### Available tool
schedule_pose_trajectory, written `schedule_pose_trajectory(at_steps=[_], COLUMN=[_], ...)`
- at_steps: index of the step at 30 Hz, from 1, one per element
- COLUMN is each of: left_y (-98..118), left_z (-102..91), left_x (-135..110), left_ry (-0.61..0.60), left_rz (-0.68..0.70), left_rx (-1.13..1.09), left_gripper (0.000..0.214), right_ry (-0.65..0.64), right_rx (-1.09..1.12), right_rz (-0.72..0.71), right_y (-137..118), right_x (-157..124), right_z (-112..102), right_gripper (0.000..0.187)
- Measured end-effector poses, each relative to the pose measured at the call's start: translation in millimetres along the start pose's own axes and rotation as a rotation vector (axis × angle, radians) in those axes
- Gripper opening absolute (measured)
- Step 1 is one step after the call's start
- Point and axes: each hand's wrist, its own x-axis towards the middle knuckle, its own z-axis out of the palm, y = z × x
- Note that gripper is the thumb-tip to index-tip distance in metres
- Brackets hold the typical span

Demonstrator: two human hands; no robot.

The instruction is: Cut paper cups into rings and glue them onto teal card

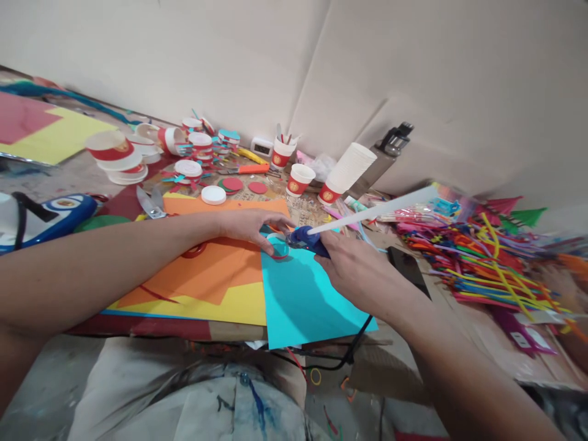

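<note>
My right hand (351, 263) grips a blue hot glue gun (309, 239), with a long white glue stick (376, 209) jutting from its back. The gun's nozzle points left, close to a small round paper-cup piece (278, 247) with a blue-green top and a red and white edge. My left hand (243, 225) has its thumb and fingers around that piece, though some fingertips are hidden. Beneath both hands lies a sheet of cyan paper (316, 300), overlapping orange paper (229, 263) and yellow paper (243, 306).
Scissors (149, 202) and a white lid (214, 195) lie behind my left arm. Farther back are several cut cups (187, 169), red discs (233, 184), a cup stack (348, 171) and a bottle (386, 153). Pipe cleaners (496, 263) and a phone (408, 269) lie to the right.
</note>
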Motion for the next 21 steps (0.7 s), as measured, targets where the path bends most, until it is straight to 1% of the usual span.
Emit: schedule_pose_trajectory(at_steps=[5, 9, 12, 14, 19, 21], left_y=[4.4, 4.1, 2.0, -0.4, -5.5, -5.3], left_z=[-0.8, -1.5, -1.4, -1.0, 0.1, 0.2], left_x=[-0.4, 0.3, 1.0, 1.5, 3.1, 3.3], left_ry=[-0.005, -0.003, -0.001, 0.007, 0.017, 0.026], left_rz=[0.001, -0.005, 0.005, 0.006, 0.025, 0.033], left_rx=[0.029, 0.037, 0.023, 0.025, 0.038, 0.043], left_gripper=[0.071, 0.069, 0.071, 0.074, 0.078, 0.076], right_ry=[-0.014, 0.001, 0.010, 0.008, -0.061, -0.050], right_rx=[-0.072, -0.129, -0.173, -0.200, -0.239, -0.243], right_rz=[-0.055, -0.057, -0.041, -0.058, -0.112, -0.106], right_y=[-2.2, -6.7, -10.6, -12.4, -14.2, -14.4], right_x=[1.8, 5.7, 7.4, 7.2, 7.0, 8.5], right_z=[-3.0, -3.0, -4.2, -6.9, -14.2, -13.5], right_gripper=[0.011, 0.011, 0.012, 0.014, 0.018, 0.020])
